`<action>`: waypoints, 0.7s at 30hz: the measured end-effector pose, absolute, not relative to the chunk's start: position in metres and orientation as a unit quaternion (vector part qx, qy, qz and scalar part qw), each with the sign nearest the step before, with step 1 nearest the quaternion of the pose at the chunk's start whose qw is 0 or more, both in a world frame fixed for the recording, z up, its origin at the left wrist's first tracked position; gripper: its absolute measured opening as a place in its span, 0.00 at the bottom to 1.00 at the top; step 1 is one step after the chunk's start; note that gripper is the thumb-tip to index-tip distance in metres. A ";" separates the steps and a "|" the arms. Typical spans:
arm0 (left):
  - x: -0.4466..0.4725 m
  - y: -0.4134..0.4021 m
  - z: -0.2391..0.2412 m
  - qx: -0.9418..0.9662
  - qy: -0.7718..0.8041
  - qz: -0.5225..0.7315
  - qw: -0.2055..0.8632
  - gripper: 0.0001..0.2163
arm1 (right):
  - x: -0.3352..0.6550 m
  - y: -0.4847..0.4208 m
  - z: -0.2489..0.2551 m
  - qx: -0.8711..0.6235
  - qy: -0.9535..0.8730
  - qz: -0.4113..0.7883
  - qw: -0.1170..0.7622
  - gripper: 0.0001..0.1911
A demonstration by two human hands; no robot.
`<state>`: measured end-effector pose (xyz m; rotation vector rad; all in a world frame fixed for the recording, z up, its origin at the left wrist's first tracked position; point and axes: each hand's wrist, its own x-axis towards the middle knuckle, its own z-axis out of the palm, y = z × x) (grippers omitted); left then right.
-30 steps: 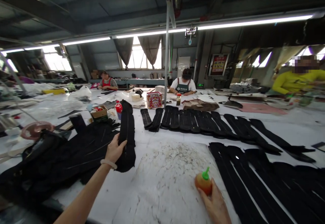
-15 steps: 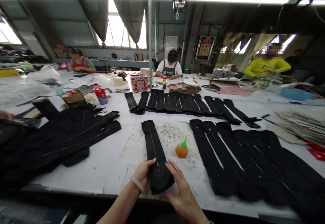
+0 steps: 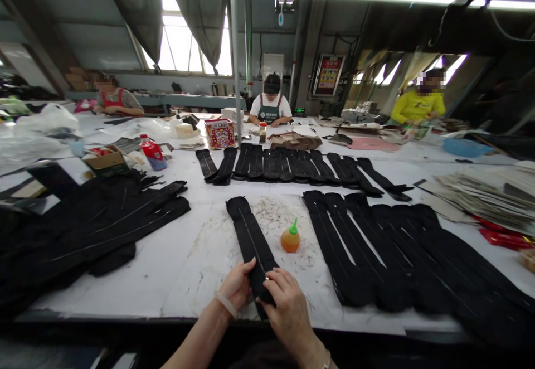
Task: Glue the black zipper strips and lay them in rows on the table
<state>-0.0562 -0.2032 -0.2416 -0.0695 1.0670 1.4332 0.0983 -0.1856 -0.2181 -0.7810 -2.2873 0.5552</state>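
Observation:
A long black fabric piece with a zipper down its middle [image 3: 249, 229] lies on the white worktable, its near end lifted in my hands. My left hand [image 3: 238, 282] grips its left edge, thumb on top. On the right side, my right hand [image 3: 288, 305] is closed over the near end, fingertips at the zipper's metal pull. Part of that end is hidden under my fingers. Just beyond my right hand stands a round squeeze bottle [image 3: 290, 239] with orange contents and a green nozzle.
More black zippered pieces [image 3: 359, 252] lie in a row at right, others [image 3: 284, 163] farther back. A black fabric pile [image 3: 96, 224] covers the left. A red-labelled bottle [image 3: 152, 153], a patterned box [image 3: 220, 134] and stacked sheets [image 3: 489, 196] stand around. Several people sit or stand across the table.
My right hand has gone from spread beside the piece to closed on its near end at the zipper pull. The near end has bent and narrowed. The camera view has shifted slightly.

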 end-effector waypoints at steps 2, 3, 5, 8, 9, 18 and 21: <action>-0.055 -0.202 -0.243 -0.038 0.462 0.616 0.637 0.05 | 0.094 -0.183 -0.226 -0.337 -0.838 0.218 0.369 0.06; -0.054 -0.201 -0.243 -0.042 0.460 0.612 0.642 0.06 | 0.092 -0.181 -0.229 -0.360 -0.817 0.227 0.389 0.06; -0.052 -0.201 -0.242 -0.052 0.455 0.609 0.647 0.07 | 0.089 -0.177 -0.235 -0.398 -0.779 0.243 0.420 0.06; -0.049 -0.204 -0.237 -0.060 0.427 0.620 0.655 0.06 | 0.086 -0.173 -0.239 -0.421 -0.753 0.251 0.439 0.05; -0.047 -0.206 -0.236 -0.050 0.417 0.628 0.655 0.04 | 0.085 -0.173 -0.239 -0.423 -0.749 0.250 0.443 0.06; -0.032 -0.201 -0.237 -0.022 0.435 0.654 0.619 0.10 | 0.099 -0.178 -0.233 -0.457 -0.648 0.273 0.545 0.21; -0.030 -0.193 -0.239 -0.046 0.425 0.657 0.621 0.10 | 0.106 -0.183 -0.240 -0.505 -0.597 0.289 0.553 0.27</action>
